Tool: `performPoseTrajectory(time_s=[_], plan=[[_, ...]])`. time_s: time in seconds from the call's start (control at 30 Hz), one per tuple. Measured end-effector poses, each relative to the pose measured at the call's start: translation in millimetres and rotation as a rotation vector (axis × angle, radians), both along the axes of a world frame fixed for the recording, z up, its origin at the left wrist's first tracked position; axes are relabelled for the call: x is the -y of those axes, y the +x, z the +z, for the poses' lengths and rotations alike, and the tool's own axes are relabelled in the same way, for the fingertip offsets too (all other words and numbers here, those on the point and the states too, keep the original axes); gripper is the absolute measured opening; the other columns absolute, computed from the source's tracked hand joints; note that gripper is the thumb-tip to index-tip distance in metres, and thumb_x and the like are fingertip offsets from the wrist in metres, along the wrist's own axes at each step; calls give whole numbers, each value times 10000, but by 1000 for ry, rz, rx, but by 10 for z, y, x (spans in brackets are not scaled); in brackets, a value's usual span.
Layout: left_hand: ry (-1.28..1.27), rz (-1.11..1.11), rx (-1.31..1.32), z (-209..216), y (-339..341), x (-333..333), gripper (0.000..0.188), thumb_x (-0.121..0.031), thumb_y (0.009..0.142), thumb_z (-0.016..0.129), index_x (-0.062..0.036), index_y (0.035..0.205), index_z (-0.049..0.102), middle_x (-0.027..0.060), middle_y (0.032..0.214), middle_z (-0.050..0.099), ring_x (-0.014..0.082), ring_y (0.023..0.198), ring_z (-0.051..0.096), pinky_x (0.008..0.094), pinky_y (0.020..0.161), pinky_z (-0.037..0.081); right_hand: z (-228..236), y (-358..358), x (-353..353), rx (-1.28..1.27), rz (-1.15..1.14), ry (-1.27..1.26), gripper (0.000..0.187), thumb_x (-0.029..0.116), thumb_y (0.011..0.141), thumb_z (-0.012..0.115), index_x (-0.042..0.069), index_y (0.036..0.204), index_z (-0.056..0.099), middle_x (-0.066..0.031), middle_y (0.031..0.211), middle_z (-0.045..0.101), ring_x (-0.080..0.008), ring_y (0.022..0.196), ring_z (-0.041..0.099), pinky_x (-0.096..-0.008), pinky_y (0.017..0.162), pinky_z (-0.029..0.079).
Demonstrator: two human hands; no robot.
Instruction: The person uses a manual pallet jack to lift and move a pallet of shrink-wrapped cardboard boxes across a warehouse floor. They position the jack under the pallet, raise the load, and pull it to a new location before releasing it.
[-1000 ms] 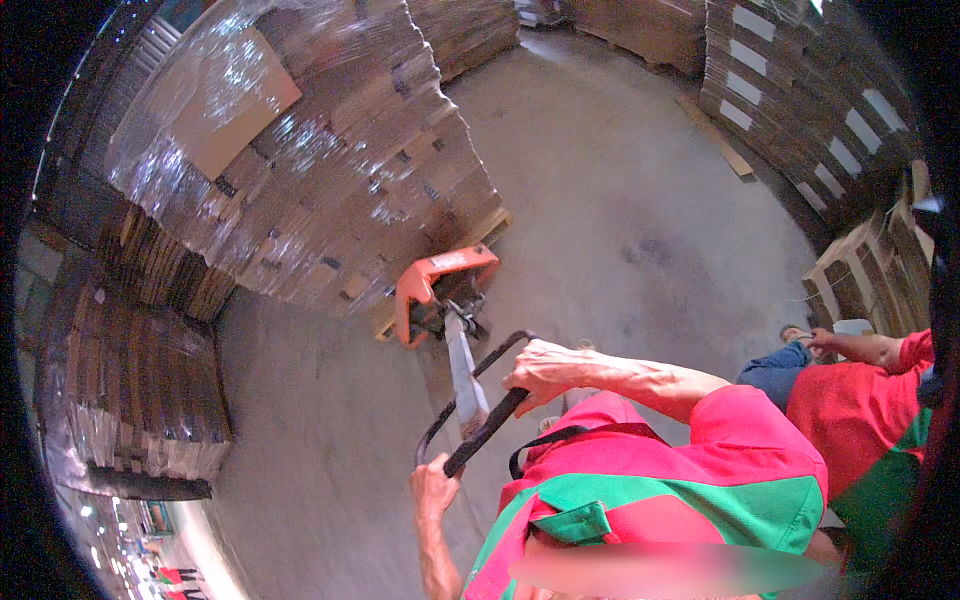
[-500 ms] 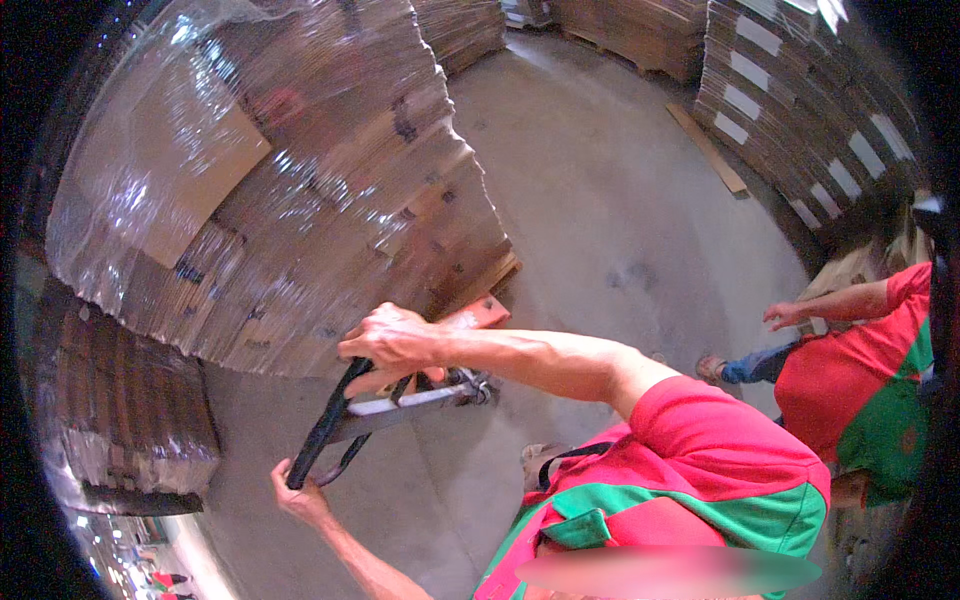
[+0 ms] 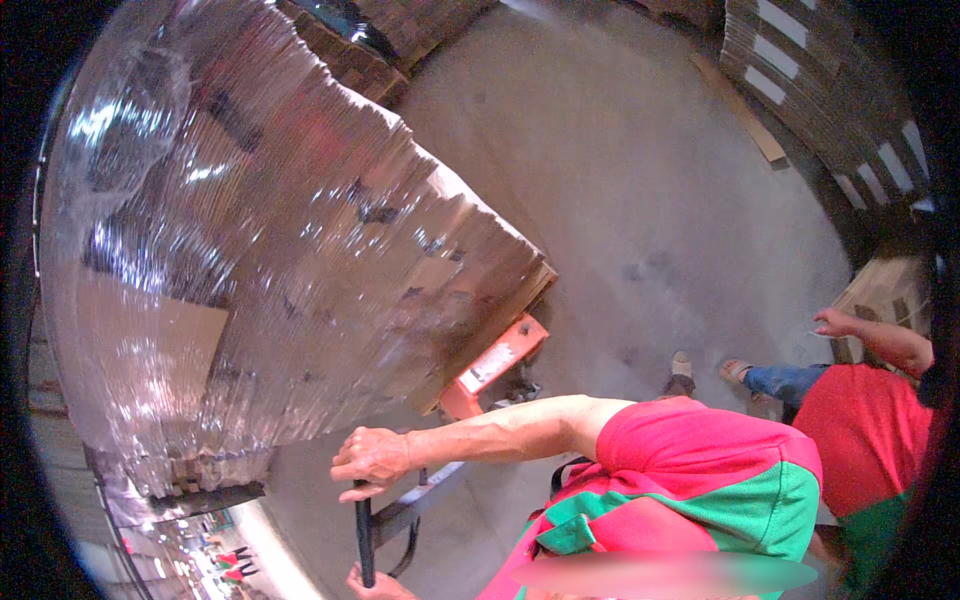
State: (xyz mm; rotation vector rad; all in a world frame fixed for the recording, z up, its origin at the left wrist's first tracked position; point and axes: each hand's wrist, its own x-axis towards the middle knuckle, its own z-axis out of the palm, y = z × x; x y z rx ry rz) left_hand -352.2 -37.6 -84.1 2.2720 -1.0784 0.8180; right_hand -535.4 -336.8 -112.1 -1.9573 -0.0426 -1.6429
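One pallet jack [image 3: 495, 365] shows, orange at its body, with one dark handle bar [image 3: 364, 530] at the near end of its tiller. Two hands grip that bar: the right hand [image 3: 372, 460] is wrapped shut over the upper end, and the left hand [image 3: 372, 585], only partly in view at the lower edge, is closed on the lower end, so the two sit apart along the bar. One tall shrink-wrapped stack of flattened cardboard [image 3: 280, 250] rises over the jack and fills the left half of the view. One other person in a red shirt [image 3: 870, 430] stands at the right edge, with one hand [image 3: 832, 322] stretched out and two feet on the concrete floor [image 3: 640, 180].

Compared with half a second ago, the wrapped stack looms much larger and closer, the orange body has slid further under its lower corner, and the bar has swung from a slanted line to nearly upright in the picture. The right arm now reaches in from the right, more level than before.

The jack's long axis runs from the bar at lower left up toward the orange body at upper right, pointing under the stack
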Motion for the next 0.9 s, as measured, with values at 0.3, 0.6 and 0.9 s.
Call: performPoseTrajectory(time_s=[0.3, 0.6, 0.9], plan=[[-107, 136, 246, -280, -247, 166, 75, -43, 834, 705, -64, 903, 684, 101, 779, 666, 260, 734, 637, 390, 700, 500, -124, 246, 870, 170, 13, 32, 321, 315, 891, 657, 50, 798, 501, -114, 654, 516, -355, 613, 574, -459, 526, 442], [-96, 168, 314, -287, -258, 311, 123, -136, 867, 722, -47, 914, 651, 105, 817, 669, 268, 764, 648, 391, 706, 484, -124, 383, 1056, 157, 81, 53, 357, 386, 880, 645, 58, 803, 526, -132, 654, 565, -386, 627, 591, -491, 523, 438], [68, 265, 145, 41, -840, 752, 136, -122, 882, 705, -13, 935, 644, 185, 863, 693, 376, 803, 671, 464, 680, 493, -75, 563, 1266, 93, 69, 44, 380, 378, 907, 617, 48, 769, 487, -136, 651, 542, -386, 631, 579, -489, 541, 430]])
